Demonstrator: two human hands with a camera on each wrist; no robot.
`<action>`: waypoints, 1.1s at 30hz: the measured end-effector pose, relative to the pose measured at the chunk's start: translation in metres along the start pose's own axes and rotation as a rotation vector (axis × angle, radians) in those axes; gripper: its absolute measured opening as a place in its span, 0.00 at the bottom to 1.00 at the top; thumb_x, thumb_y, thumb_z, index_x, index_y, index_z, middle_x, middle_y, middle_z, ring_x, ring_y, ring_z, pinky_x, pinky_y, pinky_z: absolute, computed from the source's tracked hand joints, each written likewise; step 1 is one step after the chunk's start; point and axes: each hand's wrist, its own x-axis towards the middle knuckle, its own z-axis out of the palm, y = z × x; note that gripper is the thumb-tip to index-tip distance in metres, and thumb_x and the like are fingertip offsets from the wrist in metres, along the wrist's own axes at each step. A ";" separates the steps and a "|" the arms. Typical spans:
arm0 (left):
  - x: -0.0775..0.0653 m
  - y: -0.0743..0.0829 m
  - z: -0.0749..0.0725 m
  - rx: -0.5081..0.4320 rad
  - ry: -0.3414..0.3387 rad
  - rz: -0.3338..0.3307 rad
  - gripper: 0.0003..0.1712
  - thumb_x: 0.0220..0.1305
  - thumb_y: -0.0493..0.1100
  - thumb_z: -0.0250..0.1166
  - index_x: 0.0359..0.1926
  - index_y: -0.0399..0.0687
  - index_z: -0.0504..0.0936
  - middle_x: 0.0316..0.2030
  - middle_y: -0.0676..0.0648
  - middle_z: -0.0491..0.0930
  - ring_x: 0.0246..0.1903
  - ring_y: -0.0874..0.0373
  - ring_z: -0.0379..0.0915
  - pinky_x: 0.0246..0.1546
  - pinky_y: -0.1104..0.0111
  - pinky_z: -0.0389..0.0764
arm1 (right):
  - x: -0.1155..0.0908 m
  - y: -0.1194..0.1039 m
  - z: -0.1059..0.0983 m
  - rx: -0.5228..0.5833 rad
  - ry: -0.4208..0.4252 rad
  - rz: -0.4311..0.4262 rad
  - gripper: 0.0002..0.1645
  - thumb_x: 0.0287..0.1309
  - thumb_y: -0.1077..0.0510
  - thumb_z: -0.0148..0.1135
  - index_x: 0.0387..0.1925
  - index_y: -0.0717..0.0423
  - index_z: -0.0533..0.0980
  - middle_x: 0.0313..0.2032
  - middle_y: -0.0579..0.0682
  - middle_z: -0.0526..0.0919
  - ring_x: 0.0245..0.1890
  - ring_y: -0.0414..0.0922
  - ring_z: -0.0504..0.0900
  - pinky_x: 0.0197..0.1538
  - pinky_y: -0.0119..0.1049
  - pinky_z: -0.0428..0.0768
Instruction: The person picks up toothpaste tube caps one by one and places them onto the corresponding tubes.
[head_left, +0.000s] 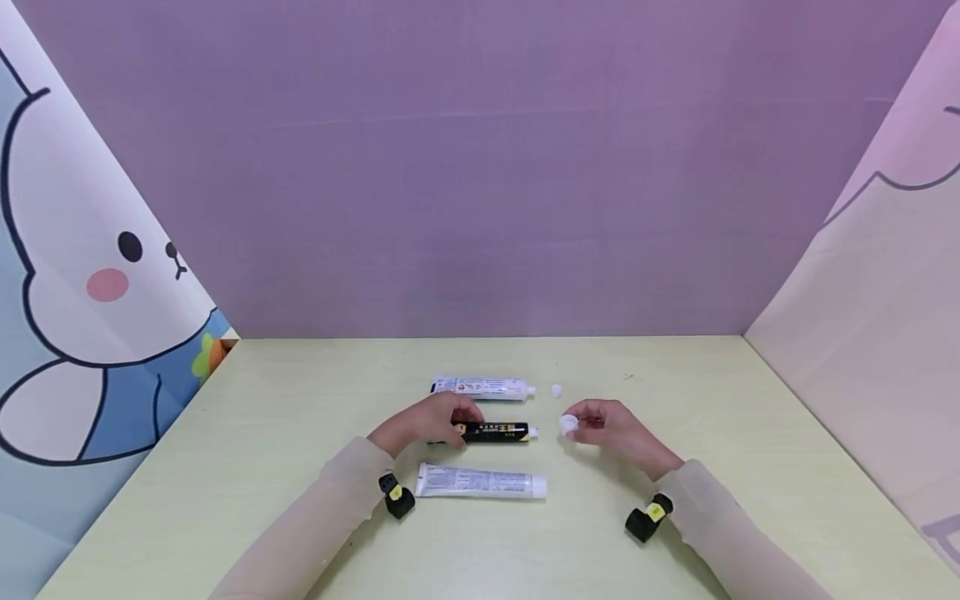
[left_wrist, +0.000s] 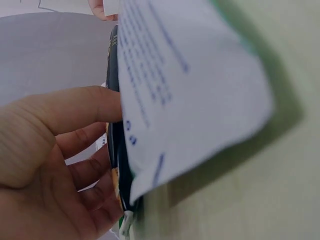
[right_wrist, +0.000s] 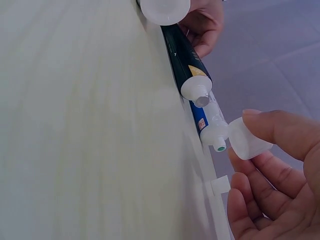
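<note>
A black toothpaste tube (head_left: 502, 432) lies on the table with its neck to the right, and my left hand (head_left: 433, 418) grips its tail end. The neck is bare of a cap; a silvery seal (right_wrist: 202, 101) covers its mouth in the right wrist view. Between thumb and fingers, my right hand (head_left: 613, 429) pinches a white cap (right_wrist: 246, 142), held to the right of the tube's neck and apart from it. In the left wrist view the capped white toothpaste tube (left_wrist: 195, 90) looms in front and hides part of the black one.
Behind the black tube lies an uncapped white-and-blue toothpaste tube (head_left: 483, 387), with a small white cap (head_left: 556, 390) just right of its nozzle. The capped white tube lies nearer me, left of centre. A purple panel (head_left: 480, 183) rises at the table's back edge.
</note>
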 end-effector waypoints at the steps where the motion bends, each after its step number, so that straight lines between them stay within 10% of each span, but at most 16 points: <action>1: 0.000 0.001 0.000 0.007 -0.001 -0.005 0.23 0.44 0.28 0.71 0.44 0.46 0.81 0.41 0.51 0.79 0.44 0.57 0.73 0.50 0.60 0.73 | 0.000 0.000 0.000 0.002 0.001 0.000 0.19 0.53 0.58 0.67 0.45 0.64 0.77 0.39 0.52 0.81 0.37 0.44 0.76 0.41 0.31 0.77; 33: -0.011 0.001 -0.005 0.072 0.047 0.094 0.20 0.45 0.36 0.66 0.44 0.46 0.81 0.37 0.52 0.79 0.35 0.59 0.68 0.38 0.66 0.71 | 0.004 -0.005 0.002 -0.030 0.025 -0.015 0.18 0.54 0.58 0.67 0.45 0.63 0.77 0.36 0.51 0.80 0.36 0.44 0.75 0.38 0.31 0.76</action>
